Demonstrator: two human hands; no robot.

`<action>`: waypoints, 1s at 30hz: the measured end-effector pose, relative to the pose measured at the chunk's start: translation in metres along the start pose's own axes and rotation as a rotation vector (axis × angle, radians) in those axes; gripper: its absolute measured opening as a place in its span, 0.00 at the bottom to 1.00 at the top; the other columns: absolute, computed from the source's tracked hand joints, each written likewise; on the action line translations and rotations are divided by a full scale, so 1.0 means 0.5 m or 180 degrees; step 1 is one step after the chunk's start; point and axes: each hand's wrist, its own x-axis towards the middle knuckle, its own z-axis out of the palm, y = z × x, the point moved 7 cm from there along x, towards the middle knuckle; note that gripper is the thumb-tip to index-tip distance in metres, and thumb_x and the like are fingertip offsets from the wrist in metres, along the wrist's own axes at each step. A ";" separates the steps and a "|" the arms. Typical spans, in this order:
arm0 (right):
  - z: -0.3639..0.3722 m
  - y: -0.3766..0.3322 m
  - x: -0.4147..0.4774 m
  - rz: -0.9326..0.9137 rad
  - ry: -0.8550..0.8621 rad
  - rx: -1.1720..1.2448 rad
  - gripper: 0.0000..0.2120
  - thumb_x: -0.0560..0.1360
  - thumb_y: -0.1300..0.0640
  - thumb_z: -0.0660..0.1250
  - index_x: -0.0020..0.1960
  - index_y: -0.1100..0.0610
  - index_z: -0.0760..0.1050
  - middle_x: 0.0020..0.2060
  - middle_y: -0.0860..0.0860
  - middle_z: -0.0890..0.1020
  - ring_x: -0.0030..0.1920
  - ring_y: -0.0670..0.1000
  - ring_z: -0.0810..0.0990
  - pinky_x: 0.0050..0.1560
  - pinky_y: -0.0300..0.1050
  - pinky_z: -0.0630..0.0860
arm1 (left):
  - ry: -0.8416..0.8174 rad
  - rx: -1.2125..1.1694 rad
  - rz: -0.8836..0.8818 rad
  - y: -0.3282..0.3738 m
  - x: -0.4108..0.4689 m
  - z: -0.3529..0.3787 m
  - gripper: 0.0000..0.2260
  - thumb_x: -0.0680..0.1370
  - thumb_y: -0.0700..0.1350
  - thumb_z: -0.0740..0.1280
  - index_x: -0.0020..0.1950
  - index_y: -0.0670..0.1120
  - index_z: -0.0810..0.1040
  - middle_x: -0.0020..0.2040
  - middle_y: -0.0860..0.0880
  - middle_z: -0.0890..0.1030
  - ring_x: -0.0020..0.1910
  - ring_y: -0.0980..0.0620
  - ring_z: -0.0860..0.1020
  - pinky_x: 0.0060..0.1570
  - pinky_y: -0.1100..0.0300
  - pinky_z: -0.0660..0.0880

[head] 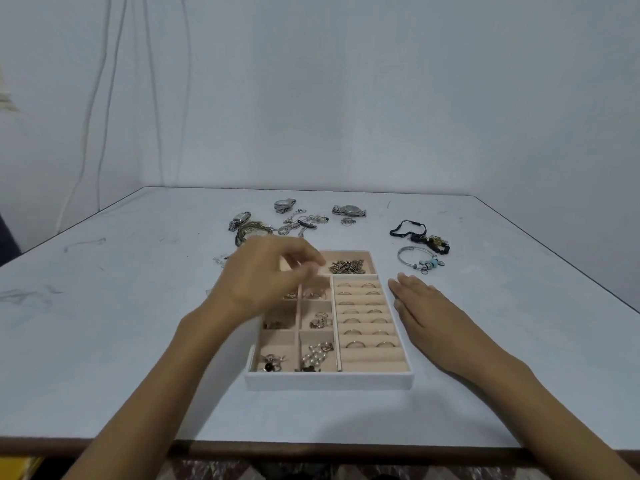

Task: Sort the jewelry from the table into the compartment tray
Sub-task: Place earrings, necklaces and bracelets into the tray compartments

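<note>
Sorting looks well past halfway, judging by the tray (329,381): its small left-hand compartments hold mixed pieces, among them a pearl strand (313,355) in the near one. Its ring slots on the right side carry rings (355,331), two to a row over what I count as seven rows, with the nearest rows bare. The far right compartment has a heap of small brassy bits (348,266), too many to count. On the bench (138,341) beyond the tray lie three watches (284,204) and one tangle of thin chains (301,223). To the far right of the tray sit one black bracelet (414,233) and one silver bangle (415,258) with charms. The left hand (266,275) hovers over the tray's far left corner, blurred, fingers curled; I cannot tell whether they pinch anything. The right hand (426,313) lies just beside the tray's right wall, fingers straight and grasping nothing.
</note>
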 end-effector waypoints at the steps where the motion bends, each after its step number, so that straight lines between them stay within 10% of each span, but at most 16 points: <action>1: 0.000 -0.001 0.000 0.0007 -0.0006 -0.0025 0.23 0.84 0.54 0.45 0.78 0.54 0.51 0.78 0.50 0.51 0.78 0.47 0.48 0.75 0.41 0.44 | 0.0134 -0.0066 -0.0185 -0.028 0.018 -0.009 0.05 0.70 0.54 0.68 0.42 0.59 0.83 0.40 0.59 0.83 0.43 0.60 0.80 0.49 0.57 0.75; 5: -0.004 -0.006 -0.001 0.0007 -0.0010 -0.0129 0.23 0.84 0.53 0.45 0.78 0.53 0.52 0.78 0.50 0.53 0.77 0.47 0.50 0.74 0.40 0.46 | 0.0320 0.0311 -0.0892 -0.135 0.104 -0.021 0.07 0.74 0.46 0.69 0.40 0.60 0.80 0.44 0.57 0.82 0.49 0.54 0.79 0.50 0.56 0.75; 10: -0.057 0.004 0.039 0.0005 0.0028 -0.0128 0.16 0.79 0.56 0.53 0.61 0.54 0.75 0.58 0.47 0.79 0.60 0.53 0.76 0.59 0.48 0.73 | 0.0059 0.0645 -0.1148 -0.196 0.189 0.015 0.08 0.76 0.43 0.67 0.48 0.56 0.82 0.53 0.53 0.83 0.55 0.50 0.79 0.54 0.55 0.74; 18: -0.120 0.023 0.181 0.0098 -0.0893 0.1140 0.07 0.78 0.59 0.63 0.52 0.57 0.79 0.43 0.56 0.85 0.39 0.53 0.83 0.38 0.42 0.74 | -0.0719 0.1297 -0.0592 -0.202 0.246 0.100 0.13 0.77 0.42 0.66 0.57 0.57 0.80 0.56 0.51 0.82 0.54 0.50 0.79 0.51 0.54 0.77; 25: -0.123 0.015 0.277 0.0255 -0.0419 0.2215 0.08 0.78 0.61 0.64 0.53 0.61 0.79 0.45 0.58 0.85 0.39 0.55 0.83 0.32 0.40 0.74 | -0.0217 0.1165 -0.0494 -0.204 0.246 0.089 0.10 0.72 0.37 0.70 0.45 0.51 0.83 0.45 0.52 0.85 0.47 0.51 0.81 0.51 0.54 0.78; 30: -0.091 0.011 0.303 0.0425 -0.0139 0.2351 0.08 0.76 0.62 0.63 0.51 0.62 0.80 0.41 0.57 0.85 0.34 0.52 0.80 0.27 0.36 0.70 | -0.0221 0.1505 -0.0640 -0.210 0.247 0.092 0.10 0.76 0.41 0.64 0.55 0.51 0.79 0.55 0.48 0.81 0.55 0.45 0.78 0.53 0.53 0.75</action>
